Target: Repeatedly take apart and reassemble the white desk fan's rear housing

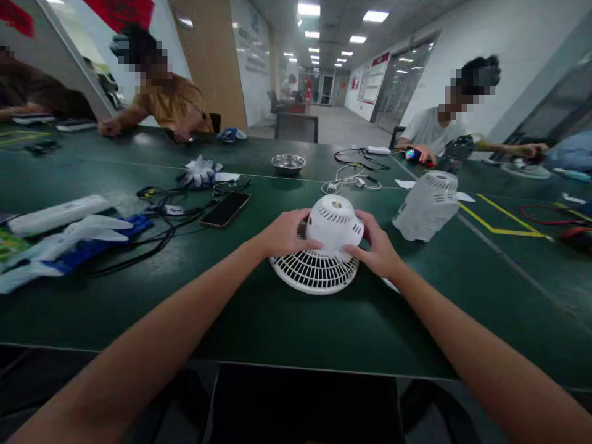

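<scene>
A white fan motor housing (333, 223) with slotted vents sits over a round white fan grille (314, 274) on the green table. My left hand (287, 233) grips the housing's left side, its thumb laid along the front. From the right, my right hand (378, 243) wraps the same housing, thumb also at the front. The fingers behind the housing are partly hidden. Under my right wrist shows the edge of a white piece (391, 285). Right of my hands stands a white vented plastic part (428, 206), apart from them.
Left lie a phone (226, 209), black cables (169, 225), white fan blades (78, 237) and a glove (201, 171). Beyond my hands are a metal bowl (288, 163) and a white cable (354, 182). Yellow tape (504, 231) marks the right. People sit across the table (259, 333).
</scene>
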Available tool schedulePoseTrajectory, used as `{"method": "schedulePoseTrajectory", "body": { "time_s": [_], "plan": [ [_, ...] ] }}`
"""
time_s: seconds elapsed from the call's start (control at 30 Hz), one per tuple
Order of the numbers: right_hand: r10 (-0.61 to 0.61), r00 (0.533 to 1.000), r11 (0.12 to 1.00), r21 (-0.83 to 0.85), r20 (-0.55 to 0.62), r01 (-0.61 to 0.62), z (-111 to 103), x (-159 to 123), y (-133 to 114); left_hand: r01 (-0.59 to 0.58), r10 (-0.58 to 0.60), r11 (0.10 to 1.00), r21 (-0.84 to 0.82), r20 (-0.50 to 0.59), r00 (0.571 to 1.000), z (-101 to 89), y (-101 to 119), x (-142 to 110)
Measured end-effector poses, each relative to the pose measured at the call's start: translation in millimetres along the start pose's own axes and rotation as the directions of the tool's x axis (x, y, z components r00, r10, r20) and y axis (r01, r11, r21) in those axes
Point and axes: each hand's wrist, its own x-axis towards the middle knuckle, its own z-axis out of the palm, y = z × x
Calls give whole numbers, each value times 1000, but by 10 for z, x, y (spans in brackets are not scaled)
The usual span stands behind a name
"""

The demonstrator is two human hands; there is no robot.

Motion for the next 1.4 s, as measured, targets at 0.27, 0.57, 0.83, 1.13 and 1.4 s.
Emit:
{"method": "schedulePoseTrajectory", "body": {
  "time_s": [0.27,0.57,0.83,1.13,1.4],
  "plan": [
    [30,999,998,52,45,-33,-22,-13,-15,26,-30,994,106,37,999,-17,-26,24],
    [99,993,994,28,72,-101,0,-6,-59,32,-47,982,188,78,996,12,-73,20],
    [63,996,998,-4,56,-63,10,0,-72,52,-63,981,189,54,997,6,14,13],
    [91,994,996,-2,62,-91,8,-3,-80,53,-67,980,192,67,996,13,-15,12],
    [120,991,993,11,63,-121,13,-7,-79,34,-45,982,187,57,997,3,24,13]
  ]
}}
